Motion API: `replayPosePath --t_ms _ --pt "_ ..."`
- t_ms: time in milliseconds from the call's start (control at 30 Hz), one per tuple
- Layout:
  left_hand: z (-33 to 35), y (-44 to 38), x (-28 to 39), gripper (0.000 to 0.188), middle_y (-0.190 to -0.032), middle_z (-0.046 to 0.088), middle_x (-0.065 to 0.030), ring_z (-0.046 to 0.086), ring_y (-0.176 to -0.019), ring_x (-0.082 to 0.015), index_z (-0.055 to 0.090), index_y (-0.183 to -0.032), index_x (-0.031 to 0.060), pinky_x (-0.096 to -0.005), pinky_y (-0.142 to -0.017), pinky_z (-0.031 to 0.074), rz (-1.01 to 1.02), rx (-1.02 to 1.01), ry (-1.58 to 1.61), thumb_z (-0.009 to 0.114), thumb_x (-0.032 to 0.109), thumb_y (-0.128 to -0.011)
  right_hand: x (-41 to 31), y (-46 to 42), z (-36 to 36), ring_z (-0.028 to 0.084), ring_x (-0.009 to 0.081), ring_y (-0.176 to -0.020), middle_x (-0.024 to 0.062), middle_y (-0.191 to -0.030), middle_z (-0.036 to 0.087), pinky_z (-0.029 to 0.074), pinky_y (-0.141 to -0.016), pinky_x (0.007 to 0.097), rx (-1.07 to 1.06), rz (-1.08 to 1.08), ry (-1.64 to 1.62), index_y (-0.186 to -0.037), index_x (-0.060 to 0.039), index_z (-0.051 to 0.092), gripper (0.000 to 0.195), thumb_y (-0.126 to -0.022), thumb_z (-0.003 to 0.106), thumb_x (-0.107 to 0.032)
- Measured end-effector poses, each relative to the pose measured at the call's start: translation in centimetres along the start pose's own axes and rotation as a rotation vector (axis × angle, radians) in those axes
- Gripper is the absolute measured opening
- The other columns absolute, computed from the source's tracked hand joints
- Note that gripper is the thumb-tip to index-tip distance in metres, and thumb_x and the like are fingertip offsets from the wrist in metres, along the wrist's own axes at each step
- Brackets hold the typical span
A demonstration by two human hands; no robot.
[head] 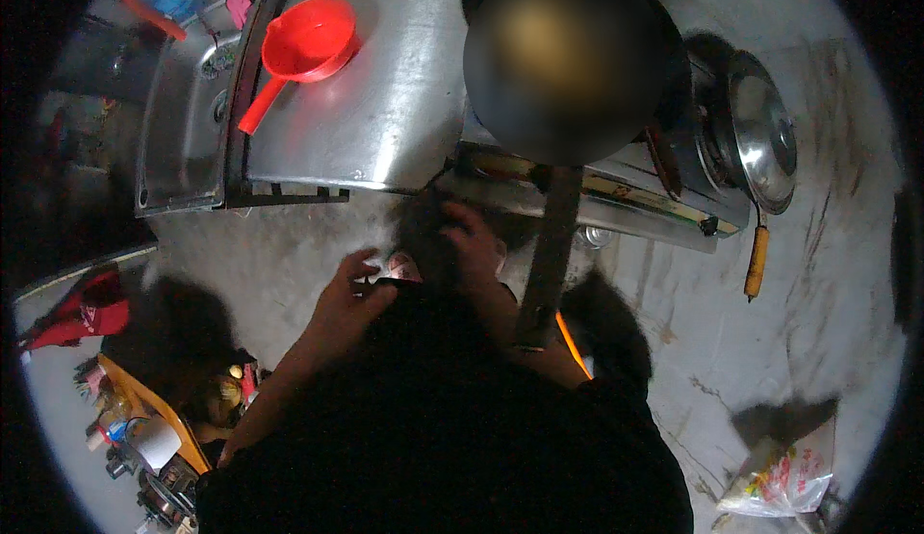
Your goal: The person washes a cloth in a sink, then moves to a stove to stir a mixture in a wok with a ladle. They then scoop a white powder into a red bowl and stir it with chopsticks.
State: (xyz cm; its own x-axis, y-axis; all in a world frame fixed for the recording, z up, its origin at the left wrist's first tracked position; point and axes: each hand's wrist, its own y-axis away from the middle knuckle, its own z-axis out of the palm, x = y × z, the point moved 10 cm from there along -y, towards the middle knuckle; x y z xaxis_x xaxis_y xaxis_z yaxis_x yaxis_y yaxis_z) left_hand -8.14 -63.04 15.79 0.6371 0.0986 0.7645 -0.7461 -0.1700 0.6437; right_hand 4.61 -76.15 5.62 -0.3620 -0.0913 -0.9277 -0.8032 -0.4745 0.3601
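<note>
My left hand is raised in front of my dark clothing, its thumb and fingers apart and nothing seen between them. To its right, my right hand has bent fingers and lies in deep shadow, so whether it holds something cannot be made out. A dark patch fills the space between the hands. Over my right forearm passes the long dark handle that leads up to a large round dark pan, whose inside is blurred. A red plastic dipper rests on the steel countertop ahead.
A steel sink stands at the left of the counter. The gas stove is at the right, below the pan. Farther right are a metal lid and a wooden handle. A plastic bag and a cluttered orange shelf lie lower down.
</note>
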Motion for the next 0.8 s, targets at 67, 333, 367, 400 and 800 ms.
replayPosePath --t_ms 67,333,367,400,800 --pt "-3.1 -0.9 -2.5 0.052 -0.120 0.051 -0.0160 0.056 -0.102 -0.0270 0.036 -0.134 0.0053 -0.0370 -0.081 0.051 -0.113 0.235 0.213 0.058 0.024 -0.091 -0.6 1.9 5.7 0.052 0.0207 -0.110 0.0101 -0.121 0.055 0.041 -0.096 0.0335 -0.157 0.098 -0.146 -0.126 -0.0029 0.050 0.043 -0.085 0.057 -0.015" --pt "-6.3 -10.5 3.5 0.031 -0.089 0.059 -0.0040 0.058 -0.083 -0.0135 0.054 -0.111 0.0050 -0.0273 -0.075 0.047 0.244 0.149 0.437 0.064 0.021 -0.087 -4.1 5.4 4.2 0.056 0.0250 -0.108 0.0125 -0.123 0.056 0.045 -0.092 0.0353 0.042 0.065 -0.030 -0.128 -0.0047 0.049 0.040 -0.093 0.056 -0.023" --pt "-7.0 -13.2 5.4 0.029 -0.086 0.059 -0.0025 0.058 -0.080 -0.0127 0.056 -0.111 0.0055 -0.0265 -0.074 0.047 0.398 0.157 0.353 0.064 0.021 -0.087 -2.2 6.1 1.7 0.056 0.0242 -0.108 0.0138 -0.125 0.054 0.044 -0.092 0.0348 0.089 0.230 0.071 -0.128 -0.0042 0.049 0.039 -0.094 0.054 -0.022" --pt "-6.9 -15.6 8.1 0.032 -0.091 0.060 -0.0054 0.058 -0.083 -0.0158 0.055 -0.113 0.0062 -0.0291 -0.075 0.047 0.511 0.149 0.303 0.065 0.021 -0.086 -1.4 7.1 -0.5 0.056 0.0228 -0.108 0.0141 -0.124 0.055 0.045 -0.091 0.0340 0.148 0.145 0.168 -0.127 -0.0038 0.050 0.037 -0.094 0.053 -0.021" --pt "4.7 -25.3 4.6 0.032 -0.133 0.044 -0.0178 0.038 -0.127 -0.0315 0.062 -0.109 0.0097 -0.0473 -0.105 0.031 0.915 0.152 -1.165 0.059 0.020 -0.079 4.1 16.4 -4.5 0.064 0.0209 -0.096 0.0123 -0.104 0.067 0.049 -0.083 0.0331 0.373 0.286 0.369 -0.113 -0.0033 0.060 0.024 -0.093 0.053 -0.014"
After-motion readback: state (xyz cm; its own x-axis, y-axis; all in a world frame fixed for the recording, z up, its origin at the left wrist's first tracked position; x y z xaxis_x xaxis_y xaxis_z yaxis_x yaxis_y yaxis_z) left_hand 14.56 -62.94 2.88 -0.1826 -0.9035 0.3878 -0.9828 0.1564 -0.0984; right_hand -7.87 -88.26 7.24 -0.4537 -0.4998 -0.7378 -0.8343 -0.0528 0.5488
